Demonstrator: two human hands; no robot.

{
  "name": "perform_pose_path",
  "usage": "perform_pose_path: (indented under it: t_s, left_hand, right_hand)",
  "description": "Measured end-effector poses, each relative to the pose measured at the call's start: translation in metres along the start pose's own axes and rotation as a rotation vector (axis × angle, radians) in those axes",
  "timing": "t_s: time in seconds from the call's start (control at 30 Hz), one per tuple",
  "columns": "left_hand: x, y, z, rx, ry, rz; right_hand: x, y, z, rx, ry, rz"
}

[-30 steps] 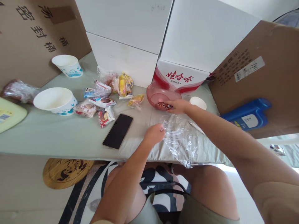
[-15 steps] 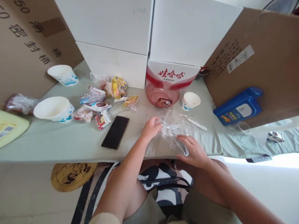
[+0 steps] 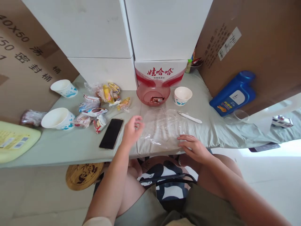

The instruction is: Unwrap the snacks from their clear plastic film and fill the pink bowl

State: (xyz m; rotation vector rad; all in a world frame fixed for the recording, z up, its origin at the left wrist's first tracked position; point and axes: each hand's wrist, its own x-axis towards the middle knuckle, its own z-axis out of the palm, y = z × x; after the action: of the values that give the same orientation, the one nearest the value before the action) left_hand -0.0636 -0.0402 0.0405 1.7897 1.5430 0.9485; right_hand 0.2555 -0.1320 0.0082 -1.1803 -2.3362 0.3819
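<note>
A clear plastic bag or film [image 3: 160, 128] lies spread almost flat on the cloth in front of me. My left hand [image 3: 133, 130] is just left of it, beside the black phone [image 3: 111, 134]. Its fingers are loosely curled with gaps between them, and nothing shows in them. My right hand [image 3: 194, 148] rests at the right edge of the film, fingers stretched out and low. Behind the film stands a translucent red bowl [image 3: 143, 94] holding a small dark wrapped snack [image 3: 157, 99]. A white pen-like tool [image 3: 190, 117] lies at the film's upper right.
Wrapped snacks [image 3: 95, 112] lie in a pile at the left, near two paper cups [image 3: 64, 88]. Another paper cup [image 3: 182, 95] stands right of the bowl. A blue bottle [image 3: 232, 94] leans against a cardboard box [image 3: 225, 28]. White boxes [image 3: 101, 28] wall the back.
The bunched film has been spread flatter over the cloth. My left hand has let go of it and moved left towards the phone. My right hand stays at the film's right side.
</note>
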Motion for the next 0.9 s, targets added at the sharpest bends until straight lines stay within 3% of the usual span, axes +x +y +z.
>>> perform_pose_path:
  t_s: [0.07,0.13,0.27,0.43,0.6,0.67,0.83,0.9]
  left_hand:
    - [-0.014,0.012,0.006,0.092,-0.346,0.257]
    - [-0.022,0.018,0.014,0.196,-0.522,0.318]
    - [-0.016,0.016,0.019,0.127,-0.547,0.112]
    - [0.001,0.003,0.004,-0.183,-0.577,-0.079]
    - [0.003,-0.011,-0.005,-0.151,-0.791,-0.128]
    - [0.003,-0.013,-0.002,-0.226,-0.726,-0.162]
    - [0.009,-0.005,0.019,-0.758,-0.233,-0.198]
    - [0.012,-0.002,0.028,-0.866,-0.177,-0.199]
  right_hand:
    - [0.002,-0.002,-0.006,0.092,0.05,0.029]
    - [0.004,-0.003,-0.012,0.185,0.074,0.105]
    - [0.003,0.003,-0.024,0.261,0.117,0.325]
    - [-0.003,0.02,-0.033,0.322,0.077,0.327]
    - [-0.003,0.026,-0.042,0.391,0.204,0.507]
    - [-0.001,0.027,-0.043,0.416,0.23,0.517]
    - [0.001,0.03,-0.034,0.547,0.363,0.601]
    - [0.004,0.031,-0.03,0.611,0.427,0.632]
